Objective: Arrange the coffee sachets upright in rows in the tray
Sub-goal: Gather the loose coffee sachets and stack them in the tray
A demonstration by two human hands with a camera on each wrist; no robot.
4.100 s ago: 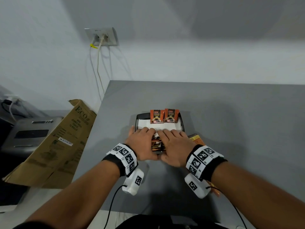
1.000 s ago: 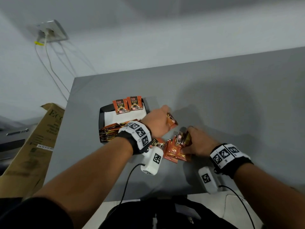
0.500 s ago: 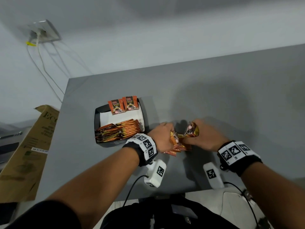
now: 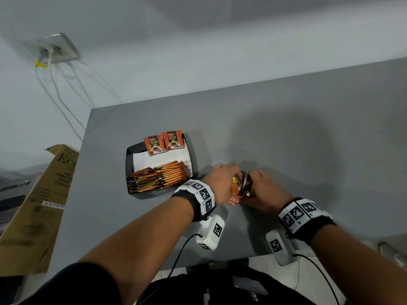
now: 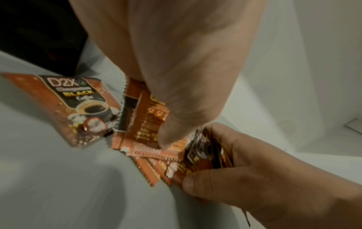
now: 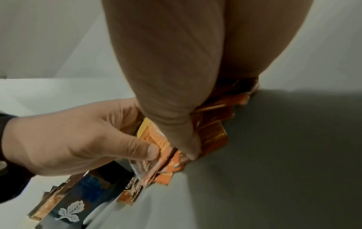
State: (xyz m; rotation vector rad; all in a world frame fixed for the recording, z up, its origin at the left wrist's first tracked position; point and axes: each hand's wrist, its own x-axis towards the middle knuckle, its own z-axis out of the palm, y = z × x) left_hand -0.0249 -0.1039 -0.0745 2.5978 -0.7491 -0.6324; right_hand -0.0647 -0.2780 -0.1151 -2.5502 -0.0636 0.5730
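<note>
Both hands have drawn closer together since half a second ago, meeting over the loose sachets (image 4: pixel 234 198) at 3 o'clock of the tray (image 4: pixel 130 159). Right hand (image 4: pixel 263 190) pinches a bunched stack of sachets (image 5: pixel 203 153) between thumb and curled fingers; left hand (image 4: pixel 220 183) grips one sachet (image 6: pixel 154 139) at its edge. On the grey worktop (image 4: pixel 286 133) the tray carries a leaning row (image 4: pixel 158 176) at 6 o'clock and two upright sachets (image 4: pixel 164 142) at 12.
</note>
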